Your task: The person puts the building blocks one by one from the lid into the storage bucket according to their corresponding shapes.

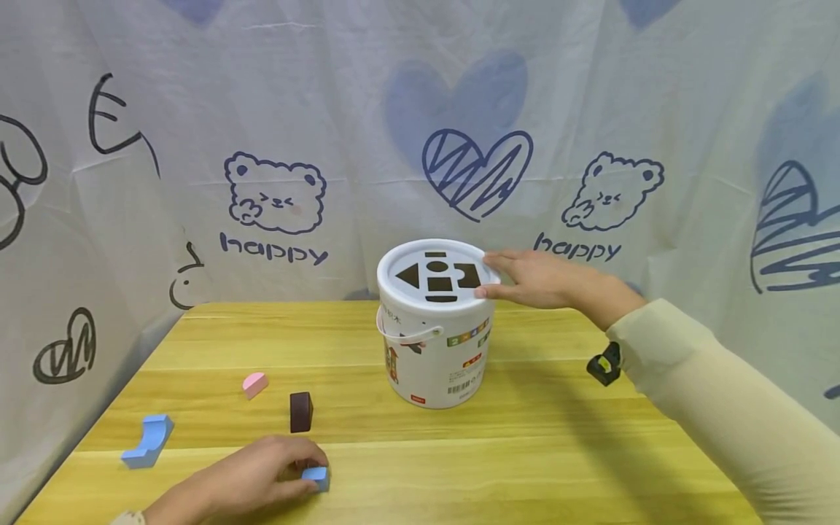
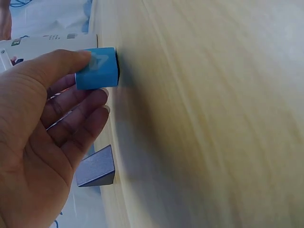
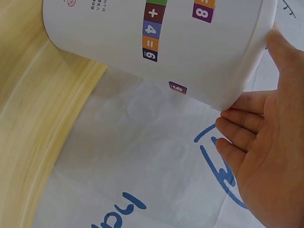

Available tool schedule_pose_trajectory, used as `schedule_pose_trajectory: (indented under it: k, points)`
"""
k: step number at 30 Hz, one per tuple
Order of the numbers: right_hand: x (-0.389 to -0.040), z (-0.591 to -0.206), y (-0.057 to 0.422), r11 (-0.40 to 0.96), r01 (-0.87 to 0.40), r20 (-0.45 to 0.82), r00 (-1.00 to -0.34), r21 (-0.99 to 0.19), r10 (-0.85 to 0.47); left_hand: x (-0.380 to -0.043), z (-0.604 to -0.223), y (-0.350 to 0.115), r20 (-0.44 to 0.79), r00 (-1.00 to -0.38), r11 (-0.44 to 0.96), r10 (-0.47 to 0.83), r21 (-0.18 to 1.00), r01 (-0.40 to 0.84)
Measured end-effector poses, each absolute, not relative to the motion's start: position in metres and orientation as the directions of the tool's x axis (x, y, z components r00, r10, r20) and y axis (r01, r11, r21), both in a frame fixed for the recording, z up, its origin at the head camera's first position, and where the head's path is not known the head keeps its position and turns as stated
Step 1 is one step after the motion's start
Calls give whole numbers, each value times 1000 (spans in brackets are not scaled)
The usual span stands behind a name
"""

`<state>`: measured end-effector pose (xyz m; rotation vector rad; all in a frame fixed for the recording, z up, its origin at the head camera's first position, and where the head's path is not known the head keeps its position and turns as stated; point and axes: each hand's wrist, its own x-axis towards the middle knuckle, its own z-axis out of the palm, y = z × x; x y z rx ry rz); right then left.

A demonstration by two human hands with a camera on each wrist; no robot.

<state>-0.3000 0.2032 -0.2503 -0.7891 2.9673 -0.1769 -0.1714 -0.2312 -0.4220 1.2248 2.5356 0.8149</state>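
Note:
Between the thumb and fingers of my left hand [image 1: 252, 470] a small blue block [image 1: 316, 479] is pinched, at the table's near side. The left wrist view shows the thumb on the face of this blue block [image 2: 98, 70]. My right hand [image 1: 547, 278] touches the right side of the lid rim on a white bucket [image 1: 436, 364], thumb and fingers extended. From the right wrist view, fingertips of the right hand [image 3: 270, 128] rest against the rim. The bucket's lid [image 1: 420, 251] has several shaped holes and is on top.
A dark brown wedge block [image 1: 301, 413] stands just beyond the left hand. Farther left lie a pink half-round block [image 1: 254, 384] and a blue curved block [image 1: 149, 441]. A printed white curtain [image 1: 367, 182] hangs behind the wooden table [image 1: 525, 467].

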Motion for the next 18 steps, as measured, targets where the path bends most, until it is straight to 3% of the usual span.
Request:
schedule_pose_trajectory:
  k: [18]
  points:
    - [-300, -251, 203, 865, -485, -41, -869, -132, -494, -188, -405, -216, 173, -535, 410, 827, 465, 784]
